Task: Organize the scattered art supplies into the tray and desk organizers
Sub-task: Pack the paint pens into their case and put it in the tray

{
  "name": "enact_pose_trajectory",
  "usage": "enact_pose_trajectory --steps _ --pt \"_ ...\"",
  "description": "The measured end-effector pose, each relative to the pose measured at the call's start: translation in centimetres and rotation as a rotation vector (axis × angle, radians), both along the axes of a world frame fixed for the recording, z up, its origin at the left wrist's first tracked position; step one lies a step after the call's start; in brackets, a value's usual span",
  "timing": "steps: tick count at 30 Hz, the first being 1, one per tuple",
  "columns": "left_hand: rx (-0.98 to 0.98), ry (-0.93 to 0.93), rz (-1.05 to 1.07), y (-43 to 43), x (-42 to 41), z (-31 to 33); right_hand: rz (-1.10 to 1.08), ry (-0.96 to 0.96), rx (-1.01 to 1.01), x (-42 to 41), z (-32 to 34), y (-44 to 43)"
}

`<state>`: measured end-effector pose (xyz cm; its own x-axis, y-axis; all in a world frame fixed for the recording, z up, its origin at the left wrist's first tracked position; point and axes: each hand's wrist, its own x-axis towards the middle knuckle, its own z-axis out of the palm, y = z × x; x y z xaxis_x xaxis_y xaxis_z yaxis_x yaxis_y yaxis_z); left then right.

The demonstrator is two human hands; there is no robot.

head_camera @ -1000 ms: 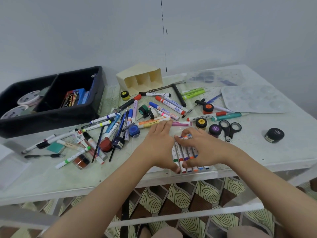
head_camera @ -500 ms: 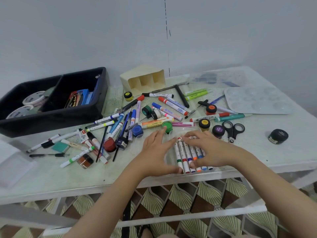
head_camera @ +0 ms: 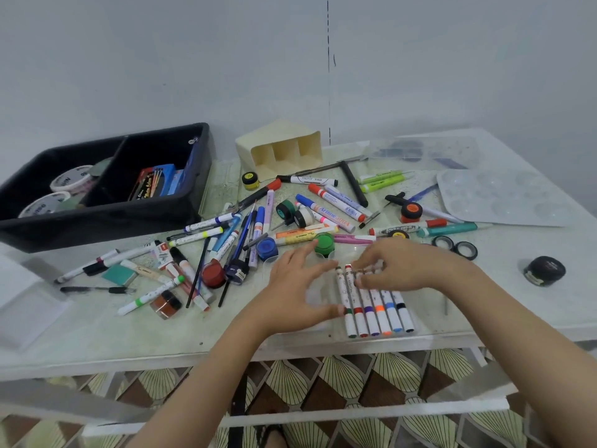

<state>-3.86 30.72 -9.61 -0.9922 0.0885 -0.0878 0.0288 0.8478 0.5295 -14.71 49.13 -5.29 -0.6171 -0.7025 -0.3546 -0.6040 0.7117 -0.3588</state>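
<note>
Fingers on the left hand (head_camera: 292, 286) lie spread and fairly straight, the thumb tip touching the green-banded end one in a row of six markers (head_camera: 376, 307). The right hand (head_camera: 410, 266) has its fingers bent, tips down on the row's far ends, and I cannot tell whether they pinch a marker or merely press. The row lies side by side close to the table's front edge (head_camera: 129, 362), with bare tabletop to its right as far as a black jar (head_camera: 544, 271). Something clear seems to lie under the markers, too faint to make out. Scissors (head_camera: 455, 248) show only their handle loops past the right wrist. A white box (head_camera: 22, 305) is cut off at the left. Just beyond the left fingers sits a green pot (head_camera: 324, 243) with a blue pot (head_camera: 267, 249) near it. Past those, a heap of pens (head_camera: 226, 234) stands between the hands and the black tray (head_camera: 202, 176) and cream organizer (head_camera: 281, 147) at the back.
</note>
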Motion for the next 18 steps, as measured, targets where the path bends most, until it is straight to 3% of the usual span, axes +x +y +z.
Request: enact_pose_trajectory --steps 7,11,18 --pt "-0.046 0.273 0.275 -4.5 -1.6 0.8 -0.121 0.222 -0.143 -3.4 0.6 -5.1" --pt "-0.108 0.294 0.39 -6.5 -2.5 1.0 -0.141 0.319 -0.204 -5.8 -0.5 -7.8" --pt "-0.105 0.256 0.415 -7.9 -2.9 0.3 -0.153 0.45 -0.165 -7.3 -1.8 -9.8"
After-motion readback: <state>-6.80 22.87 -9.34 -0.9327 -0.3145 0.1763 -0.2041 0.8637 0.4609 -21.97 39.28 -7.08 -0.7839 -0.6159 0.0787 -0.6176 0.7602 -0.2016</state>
